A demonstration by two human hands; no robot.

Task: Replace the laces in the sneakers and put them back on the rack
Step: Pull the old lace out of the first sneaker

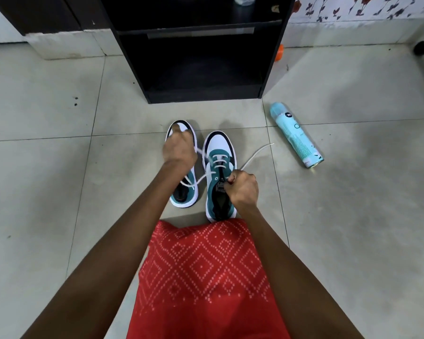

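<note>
Two teal, white and black sneakers stand side by side on the tiled floor, toes pointing away from me. The right sneaker (219, 152) has a white lace (256, 154) threaded through its front eyelets. One end trails out to the right. My right hand (242, 188) pinches the lace at the sneaker's upper eyelets near the tongue. My left hand (179, 149) is raised over the left sneaker (182, 194) and grips the other end of the lace, pulling it across to the left. The left hand hides most of the left sneaker's front.
A black open-fronted rack (201, 69) stands just beyond the sneakers. A light blue spray can (295, 134) lies on the floor at the right. An orange object (279, 52) sits by the rack's right side. My red patterned garment (203, 277) fills the bottom centre.
</note>
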